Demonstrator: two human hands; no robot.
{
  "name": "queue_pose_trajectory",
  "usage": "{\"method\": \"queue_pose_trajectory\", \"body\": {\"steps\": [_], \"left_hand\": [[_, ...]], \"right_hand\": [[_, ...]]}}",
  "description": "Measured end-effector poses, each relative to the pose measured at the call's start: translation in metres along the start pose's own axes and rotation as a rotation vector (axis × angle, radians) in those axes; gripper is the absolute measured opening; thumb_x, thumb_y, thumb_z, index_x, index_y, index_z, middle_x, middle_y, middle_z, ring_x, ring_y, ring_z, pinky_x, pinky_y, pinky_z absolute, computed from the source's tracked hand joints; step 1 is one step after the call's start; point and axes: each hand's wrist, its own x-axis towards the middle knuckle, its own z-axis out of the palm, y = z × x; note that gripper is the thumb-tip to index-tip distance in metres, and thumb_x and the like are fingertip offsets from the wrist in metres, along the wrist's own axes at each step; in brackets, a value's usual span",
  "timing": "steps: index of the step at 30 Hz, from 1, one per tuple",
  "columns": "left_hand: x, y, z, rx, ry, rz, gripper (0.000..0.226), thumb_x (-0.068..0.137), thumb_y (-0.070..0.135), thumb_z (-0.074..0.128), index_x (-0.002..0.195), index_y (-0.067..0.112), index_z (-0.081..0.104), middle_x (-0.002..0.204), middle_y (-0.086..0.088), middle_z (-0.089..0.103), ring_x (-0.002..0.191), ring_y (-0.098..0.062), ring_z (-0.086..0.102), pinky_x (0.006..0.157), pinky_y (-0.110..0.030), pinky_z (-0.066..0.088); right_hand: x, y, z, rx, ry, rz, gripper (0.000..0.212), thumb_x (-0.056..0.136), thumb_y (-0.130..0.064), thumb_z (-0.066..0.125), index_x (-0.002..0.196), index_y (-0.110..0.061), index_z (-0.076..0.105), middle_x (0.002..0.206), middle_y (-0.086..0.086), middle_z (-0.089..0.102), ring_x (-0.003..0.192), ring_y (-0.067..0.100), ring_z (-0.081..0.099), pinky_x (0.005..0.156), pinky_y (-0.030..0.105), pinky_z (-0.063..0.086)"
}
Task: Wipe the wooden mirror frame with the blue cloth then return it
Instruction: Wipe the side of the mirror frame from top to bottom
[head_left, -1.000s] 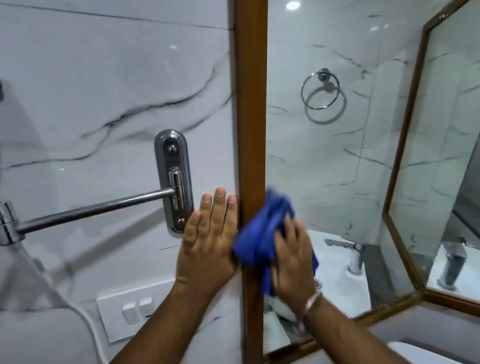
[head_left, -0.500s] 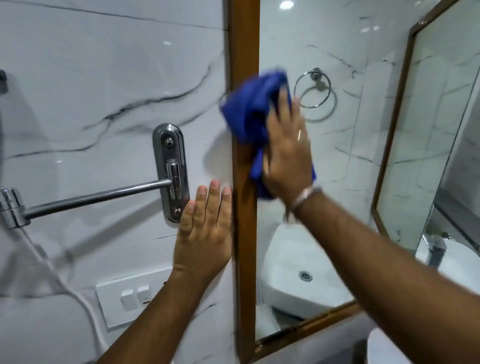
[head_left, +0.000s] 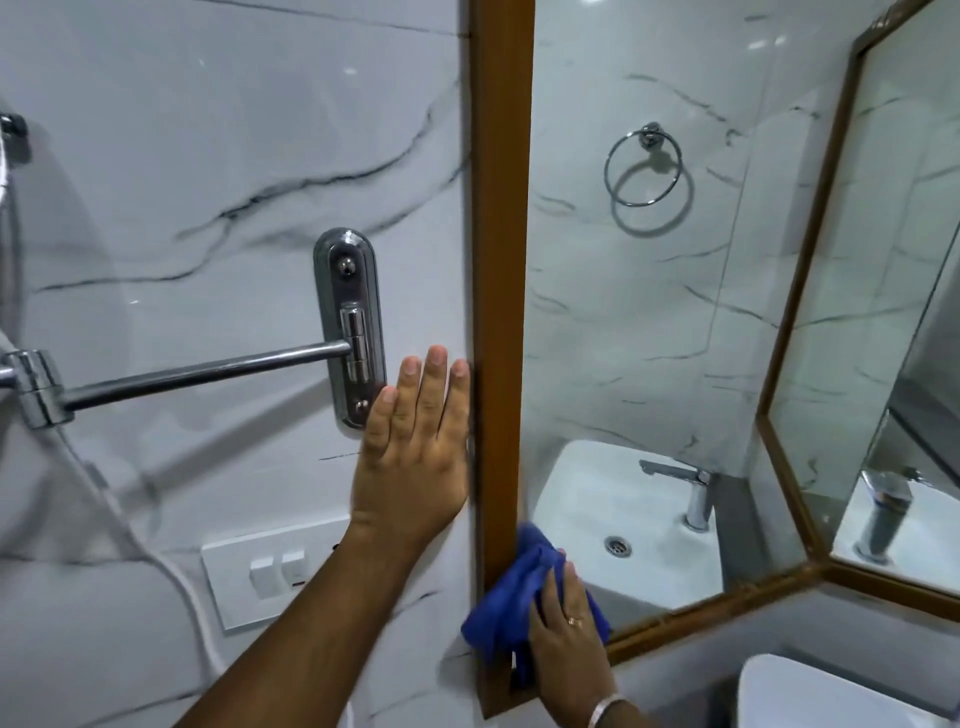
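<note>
The wooden mirror frame (head_left: 500, 260) runs as a brown upright strip down the middle of the view, with its bottom rail slanting up to the right. My right hand (head_left: 569, 647) presses the bunched blue cloth (head_left: 511, 597) against the frame's lower left corner. My left hand (head_left: 415, 462) lies flat on the marble wall just left of the frame, fingers straight and together, its edge touching the wood. The cloth hides the frame beneath it.
A chrome swing arm (head_left: 208, 371) on a wall plate (head_left: 350, 327) juts out left of my left hand. A white switch plate (head_left: 270, 571) sits below it. The mirror reflects a basin (head_left: 618, 525), tap and towel ring (head_left: 644, 166). A white object (head_left: 810, 696) lies at the bottom right.
My right hand with the cloth swept up the frame's upright, then came back down to the lower left corner. The left hand stayed flat on the wall.
</note>
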Motion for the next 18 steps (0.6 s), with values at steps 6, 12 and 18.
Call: {"method": "queue_pose_trajectory", "body": {"steps": [6, 12, 18], "left_hand": [[0.000, 0.002, 0.002, -0.029, 0.011, -0.016, 0.072, 0.094, 0.034, 0.050, 0.156, 0.005, 0.028, 0.162, -0.019, 0.016, 0.150, -0.032, 0.015, 0.123, -0.045, 0.004], [-0.002, 0.002, 0.005, -0.023, 0.029, -0.035, 0.066, 0.096, 0.031, 0.051, 0.155, 0.007, 0.032, 0.162, -0.017, 0.021, 0.150, -0.032, 0.020, 0.122, -0.044, 0.008], [-0.003, 0.003, 0.007, -0.066, 0.025, -0.019, 0.065, 0.100, 0.036, 0.042, 0.157, 0.008, 0.027, 0.161, -0.017, 0.019, 0.148, -0.033, 0.024, 0.121, -0.044, 0.009]], "right_hand": [[0.221, 0.051, -0.170, 0.378, 0.602, 0.037, 0.059, 0.078, -0.007, 0.056, 0.135, 0.003, 0.043, 0.140, 0.034, 0.040, 0.134, 0.053, 0.029, 0.110, 0.057, 0.030], [0.356, 0.085, -0.278, 0.334, 0.850, 0.218, 0.045, 0.081, -0.010, 0.046, 0.124, -0.001, 0.058, 0.126, 0.022, 0.060, 0.119, 0.041, 0.054, 0.103, 0.041, 0.041], [0.220, 0.052, -0.147, 0.459, 0.644, 0.109, 0.060, 0.081, -0.010, 0.050, 0.140, -0.003, 0.040, 0.150, 0.027, 0.030, 0.142, 0.042, 0.022, 0.119, 0.043, 0.016]]}}
